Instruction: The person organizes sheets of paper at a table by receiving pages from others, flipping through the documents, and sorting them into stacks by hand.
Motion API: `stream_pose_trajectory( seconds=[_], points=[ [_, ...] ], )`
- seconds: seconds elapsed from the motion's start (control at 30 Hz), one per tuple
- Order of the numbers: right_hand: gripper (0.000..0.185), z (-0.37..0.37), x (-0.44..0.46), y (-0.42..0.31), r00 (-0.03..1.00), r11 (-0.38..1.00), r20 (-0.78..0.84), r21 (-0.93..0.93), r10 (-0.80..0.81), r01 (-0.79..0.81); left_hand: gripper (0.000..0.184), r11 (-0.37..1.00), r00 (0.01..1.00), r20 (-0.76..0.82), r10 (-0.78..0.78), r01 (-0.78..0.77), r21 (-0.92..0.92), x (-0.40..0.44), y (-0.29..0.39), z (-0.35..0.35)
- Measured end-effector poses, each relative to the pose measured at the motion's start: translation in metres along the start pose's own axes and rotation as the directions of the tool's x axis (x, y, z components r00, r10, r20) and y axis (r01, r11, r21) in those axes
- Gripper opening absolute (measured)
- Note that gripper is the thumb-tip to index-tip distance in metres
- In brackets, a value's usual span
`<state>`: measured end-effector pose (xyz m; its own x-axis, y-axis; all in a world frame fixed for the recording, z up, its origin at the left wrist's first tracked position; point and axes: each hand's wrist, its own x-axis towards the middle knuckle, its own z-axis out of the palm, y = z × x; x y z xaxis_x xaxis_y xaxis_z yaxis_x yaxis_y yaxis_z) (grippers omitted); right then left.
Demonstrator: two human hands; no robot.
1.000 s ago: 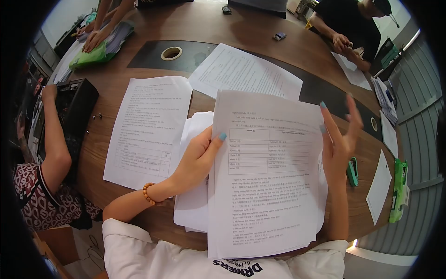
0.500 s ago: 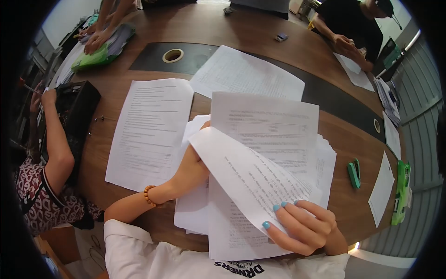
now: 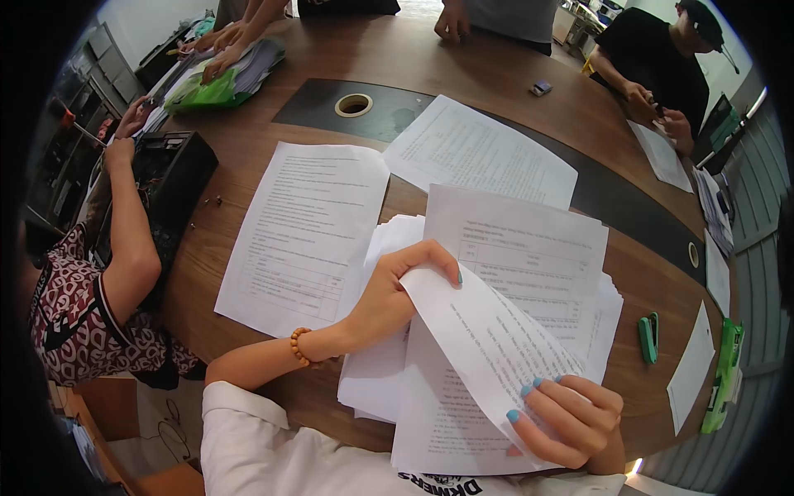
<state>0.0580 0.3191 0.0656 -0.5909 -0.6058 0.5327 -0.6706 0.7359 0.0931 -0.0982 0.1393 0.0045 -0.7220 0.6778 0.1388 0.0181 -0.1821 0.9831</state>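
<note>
My left hand (image 3: 395,289), with a wooden bead bracelet (image 3: 301,347) on the wrist, pinches the corner of a printed sheet (image 3: 475,339) between thumb and fingers. That sheet is curled over diagonally, its printed side slanting. Down at its other end, my right hand (image 3: 571,417) is closed on the paper, blue-nailed fingertips lying on it. Beneath both hands is a stack of printed sheets (image 3: 529,223), with more white paper (image 3: 372,380) jutting out at the sides. Left of the stack lies a separate printed sheet (image 3: 306,223). Another printed sheet (image 3: 484,153) lies beyond.
A green stapler (image 3: 648,337) and a white slip (image 3: 691,368) lie at right, beside a green packet (image 3: 726,372). A tape roll (image 3: 354,105) rests on the dark strip. At left, a person's arm (image 3: 132,240) reaches over a black case (image 3: 178,198). Other people stand around the table.
My left thumb has come up over the sheet's corner, where the hand was mostly behind the paper before. The view has shifted, so the table things sit further right.
</note>
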Motion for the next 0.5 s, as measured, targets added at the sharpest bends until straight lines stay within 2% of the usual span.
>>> stream_pose_trajectory(
  seconds=[0.07,0.1,0.17,0.2,0.23,0.27,0.3,0.33,0.37,0.4,0.47,0.5],
  points=[
    [0.037,-0.009,0.007,0.004,0.997,0.959,0.061,0.275,0.052,-0.067,0.007,0.999,1.000,0.006,-0.029,0.029,-0.022,0.000,0.000,0.000],
    [0.037,-0.010,0.005,0.013,0.997,0.960,0.060,0.273,0.050,-0.064,0.007,0.999,1.000,0.006,-0.026,0.026,-0.021,0.000,0.000,-0.001],
    [0.047,-0.013,-0.005,0.037,0.991,0.803,-0.130,0.592,0.016,0.064,0.011,0.997,0.998,0.030,-0.054,0.056,-0.051,0.000,0.000,-0.003],
    [0.036,-0.013,-0.007,0.043,0.964,0.769,-0.222,0.638,0.144,0.032,0.011,0.997,0.998,0.029,-0.051,0.053,-0.053,0.000,0.000,-0.003],
    [0.026,-0.013,-0.009,0.048,0.913,0.730,-0.304,0.683,0.273,0.009,0.011,0.996,0.998,0.025,-0.061,0.062,-0.056,-0.001,-0.001,-0.003],
    [0.029,-0.012,-0.014,0.053,0.818,0.693,-0.327,0.711,0.473,-0.117,0.011,0.996,0.997,0.022,-0.069,0.070,-0.060,-0.001,-0.001,-0.002],
    [0.032,-0.010,-0.022,0.059,0.681,0.630,-0.339,0.741,0.648,-0.230,0.011,0.996,0.998,0.024,-0.064,0.065,-0.062,0.000,-0.001,-0.003],
    [0.031,-0.007,-0.028,0.072,0.576,0.594,-0.344,0.736,0.742,-0.325,0.011,0.996,0.998,0.028,-0.065,0.066,-0.061,0.000,0.000,-0.003],
    [0.031,-0.003,-0.031,0.085,0.458,0.542,-0.348,0.731,0.818,-0.413,0.011,0.996,0.997,0.031,-0.066,0.068,-0.063,-0.001,0.000,-0.003],
    [0.031,0.001,-0.032,0.093,0.463,0.547,-0.349,0.726,0.815,-0.416,0.011,0.996,0.998,0.031,-0.061,0.063,-0.069,-0.001,0.000,-0.003],
    [0.029,0.007,-0.033,0.105,0.248,0.327,-0.240,0.847,0.939,-0.418,0.011,0.992,0.996,0.035,-0.080,0.083,-0.093,-0.001,0.002,-0.003],
    [0.029,0.010,-0.036,0.110,0.250,0.330,-0.242,0.845,0.937,-0.421,0.011,0.992,0.996,0.036,-0.077,0.080,-0.096,-0.001,0.002,-0.003]
  ],
)
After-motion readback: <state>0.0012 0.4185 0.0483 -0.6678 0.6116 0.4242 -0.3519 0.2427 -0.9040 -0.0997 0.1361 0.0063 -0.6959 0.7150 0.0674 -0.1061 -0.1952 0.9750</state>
